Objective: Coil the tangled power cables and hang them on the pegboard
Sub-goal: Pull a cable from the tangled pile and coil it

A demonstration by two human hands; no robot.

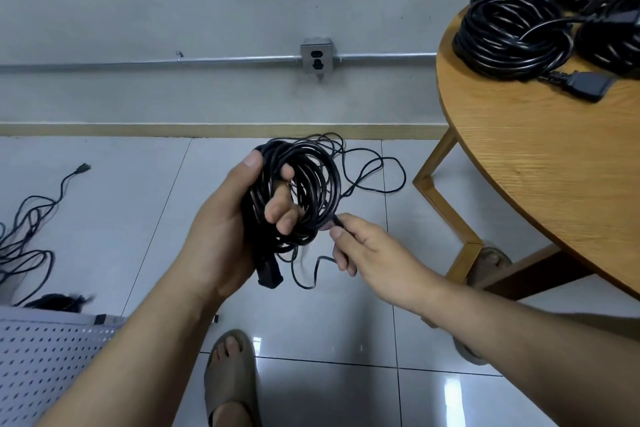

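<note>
a black cable coil (308, 191) is held above a tiled floor (104, 218), gripped in the left hand (221, 229), whose fingers (280, 215) are curled through its centre while the thumb is pressed on its outer rim. a strand (335, 219) at the coil's lower right edge is pinched between thumb and forefinger of the right hand (367, 253). a plug (270, 274) is seen hanging below the left palm, and a loose tail (374, 170) is trailed from the coil across the floor toward the wall (173, 10). more coiled cables (512, 35) are piled on a round wooden table (519, 149) at the right. a tangled cable (31, 236) is spread on the floor at the left, near a white pegboard (45, 357) seen in the lower left corner. an outlet (317, 57) is mounted on the wall behind, and a sandalled foot (230, 378) is planted below the hands.
</note>
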